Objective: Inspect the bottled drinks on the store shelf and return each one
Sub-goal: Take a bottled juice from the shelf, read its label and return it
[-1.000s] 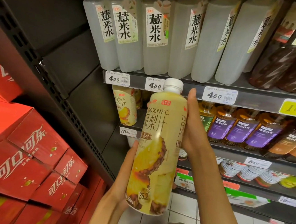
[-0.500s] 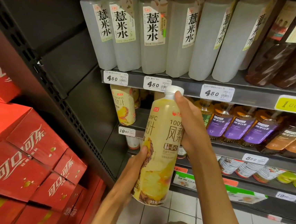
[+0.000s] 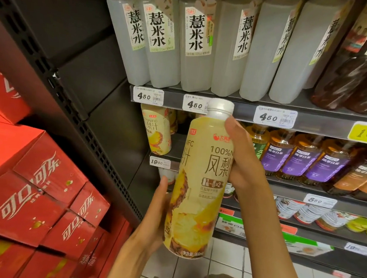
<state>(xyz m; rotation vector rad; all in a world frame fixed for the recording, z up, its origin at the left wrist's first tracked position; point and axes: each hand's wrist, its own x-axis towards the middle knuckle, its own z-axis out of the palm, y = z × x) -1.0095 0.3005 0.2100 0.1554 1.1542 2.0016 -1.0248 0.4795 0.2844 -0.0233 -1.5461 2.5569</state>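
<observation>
A tall yellow pineapple juice bottle with a white cap stands almost upright in front of the shelves, held in both hands. My right hand grips its upper part from the right, fingers curled round the shoulder below the cap. My left hand holds the lower part from the left, its fingers hidden behind the bottle. A second bottle of the same juice stands on the middle shelf behind, at the far left.
Cloudy white bottles line the upper shelf. Amber tea bottles with purple labels fill the middle shelf to the right. Stacked red cola cartons rise at the left. Lower shelves hold small cups; tiled floor lies below.
The bottle has turned in my hands, so the label with the large characters now faces me. It sits slightly higher and more upright than a second ago.
</observation>
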